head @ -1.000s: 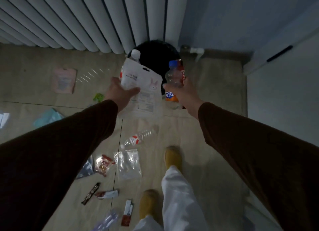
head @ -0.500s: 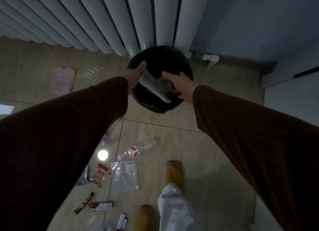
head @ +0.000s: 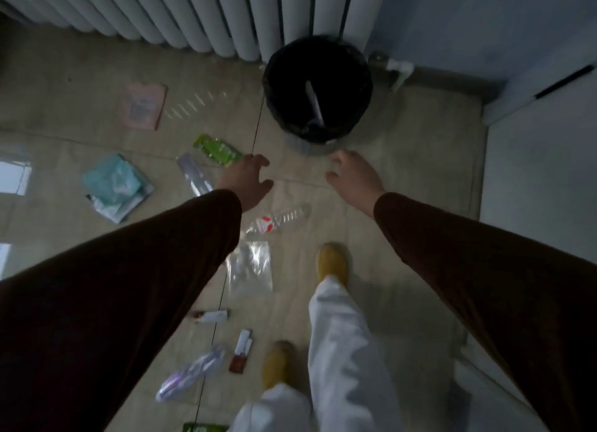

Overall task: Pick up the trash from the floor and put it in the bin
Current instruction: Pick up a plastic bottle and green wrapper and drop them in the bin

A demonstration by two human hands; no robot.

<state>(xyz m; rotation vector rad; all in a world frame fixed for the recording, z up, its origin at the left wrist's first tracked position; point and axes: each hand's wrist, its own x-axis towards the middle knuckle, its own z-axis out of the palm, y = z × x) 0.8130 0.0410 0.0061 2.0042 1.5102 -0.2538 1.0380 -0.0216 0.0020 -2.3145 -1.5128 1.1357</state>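
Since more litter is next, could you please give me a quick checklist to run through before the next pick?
1. Left hand empty, fingers spread: ok.
2. Right hand empty: ok.
3. Black bin upright, mouth unobstructed: ok.
4. Room left in the bin: cannot tell, its inside is dark.
5. Floor cleared: not ok; the clear bottle, green wrapper and clear plastic bag remain.
6. Yellow shoe off the litter: ok.

Count of things on the tiled floor

There was one black bin [head: 318, 86], one clear plastic bottle [head: 281, 220], one clear plastic bag [head: 250, 267], one green wrapper [head: 217, 150], one pink packet [head: 143, 106], one teal pouch [head: 116, 186], two yellow shoes [head: 332, 262], and two bare hands: left hand [head: 247, 181], right hand [head: 355, 179].
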